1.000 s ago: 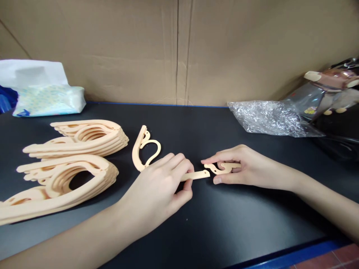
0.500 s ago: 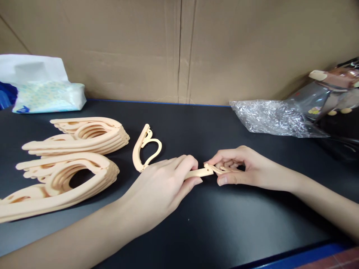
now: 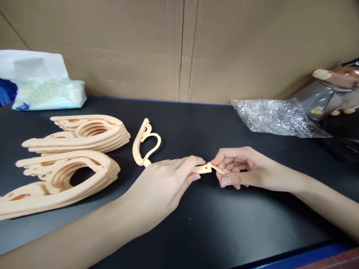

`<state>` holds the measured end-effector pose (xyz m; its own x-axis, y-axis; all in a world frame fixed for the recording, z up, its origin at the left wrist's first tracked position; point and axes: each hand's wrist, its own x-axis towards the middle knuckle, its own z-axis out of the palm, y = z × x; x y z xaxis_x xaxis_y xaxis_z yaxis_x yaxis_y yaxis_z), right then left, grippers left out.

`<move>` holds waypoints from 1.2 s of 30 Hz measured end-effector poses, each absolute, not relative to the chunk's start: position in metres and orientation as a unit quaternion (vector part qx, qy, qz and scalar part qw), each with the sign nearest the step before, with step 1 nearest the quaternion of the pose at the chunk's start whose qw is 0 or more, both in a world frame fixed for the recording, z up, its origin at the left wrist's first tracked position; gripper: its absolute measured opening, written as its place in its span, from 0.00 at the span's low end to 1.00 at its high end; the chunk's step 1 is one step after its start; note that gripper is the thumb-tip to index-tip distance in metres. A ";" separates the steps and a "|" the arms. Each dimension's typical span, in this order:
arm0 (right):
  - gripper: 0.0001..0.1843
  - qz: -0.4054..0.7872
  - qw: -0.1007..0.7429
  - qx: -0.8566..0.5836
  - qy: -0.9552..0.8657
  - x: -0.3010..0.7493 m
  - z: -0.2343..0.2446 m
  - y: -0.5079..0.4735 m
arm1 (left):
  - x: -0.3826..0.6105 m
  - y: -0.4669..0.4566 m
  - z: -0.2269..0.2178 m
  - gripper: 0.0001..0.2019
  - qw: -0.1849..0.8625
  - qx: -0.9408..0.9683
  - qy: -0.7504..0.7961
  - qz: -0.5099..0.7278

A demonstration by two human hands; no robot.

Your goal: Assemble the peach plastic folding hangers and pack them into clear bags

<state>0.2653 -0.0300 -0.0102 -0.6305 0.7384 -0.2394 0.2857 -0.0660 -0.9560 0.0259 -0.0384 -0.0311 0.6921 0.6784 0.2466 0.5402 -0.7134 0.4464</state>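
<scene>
My left hand (image 3: 161,181) lies palm down and pinches a beige plastic hanger arm (image 3: 202,169); its far end, with a small round hole, sticks out past the fingertips. My right hand (image 3: 249,168) pinches a thin beige hanger piece (image 3: 219,169) between thumb and fingers. The two pieces meet end to end in the gap between my hands; whether they are joined I cannot tell. Just beyond my left hand lies a loose folding-hanger part (image 3: 137,144) with a curved loop, its near end partly covered by that hand.
Two stacks of beige folded hangers, a far stack (image 3: 73,144) and a near stack (image 3: 61,200), lie at the left on the black table (image 3: 196,224). A tissue pack (image 3: 50,93) stands behind them. Crumpled clear plastic bag (image 3: 277,117) is at the back right, before a cardboard wall (image 3: 126,48).
My right fingers have shifted on the thin piece, and less of it shows beyond the thumb. The left fingers now reach farther along the hanger arm. The view has moved slightly.
</scene>
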 end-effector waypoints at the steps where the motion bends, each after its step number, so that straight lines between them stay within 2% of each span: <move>1: 0.09 0.621 0.183 -0.386 -0.658 0.265 -0.010 -0.030 | 0.026 -0.038 -0.032 0.09 0.173 0.903 0.337 0.204; 15: 0.09 0.587 0.198 -0.365 -0.695 0.268 -0.014 -0.034 | 0.027 -0.037 -0.035 0.11 0.169 0.916 0.307 0.195; 22: 0.09 0.526 0.171 -0.367 -0.748 0.267 -0.019 -0.036 | 0.027 -0.039 -0.037 0.11 0.113 0.933 0.293 0.178; 24: 0.08 0.493 0.160 -0.371 -0.771 0.266 -0.018 -0.037 | 0.027 -0.040 -0.038 0.11 0.100 0.936 0.288 0.177; 30: 0.06 0.316 0.148 -0.360 -0.865 0.267 -0.006 -0.037 | 0.029 -0.037 -0.036 0.09 0.165 0.919 0.311 0.179; 36: 0.05 0.145 0.131 -0.332 -0.923 0.280 -0.002 -0.027 | 0.026 -0.034 -0.032 0.06 0.119 0.932 0.288 0.185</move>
